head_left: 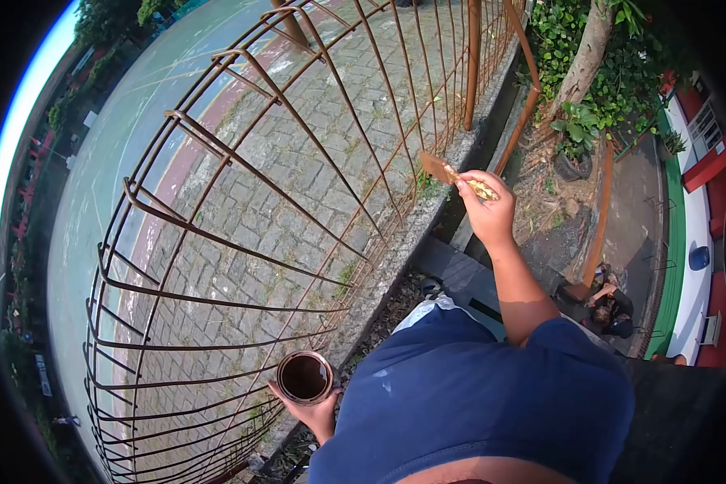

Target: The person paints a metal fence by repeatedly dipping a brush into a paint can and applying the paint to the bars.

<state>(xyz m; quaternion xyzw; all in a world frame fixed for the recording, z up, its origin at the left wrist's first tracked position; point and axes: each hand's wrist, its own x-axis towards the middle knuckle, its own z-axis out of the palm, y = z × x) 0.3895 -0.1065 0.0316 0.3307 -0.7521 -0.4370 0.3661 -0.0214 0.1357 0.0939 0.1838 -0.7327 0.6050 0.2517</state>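
Observation:
My left hand (319, 416) is closed around an open can of dark brown paint (305, 377), holding it beside the lower part of the wire fence (254, 282). In my right hand (490, 208) is a paintbrush (437, 168), gripped by its light, paint-stained handle. Its wide brown bristles point left toward the fence, over the concrete kerb at the fence's foot. The fence has bent-over tops and thin brown bars. Near the brush stands a thicker brown post (473, 73).
Paving blocks (298, 194) and a green court (129, 153) lie beyond the fence. A tree trunk (585, 60) and leafy plants rise at the upper right. Another person (607, 310) is low down by a brown rail (601, 222). A narrow gutter runs along the kerb.

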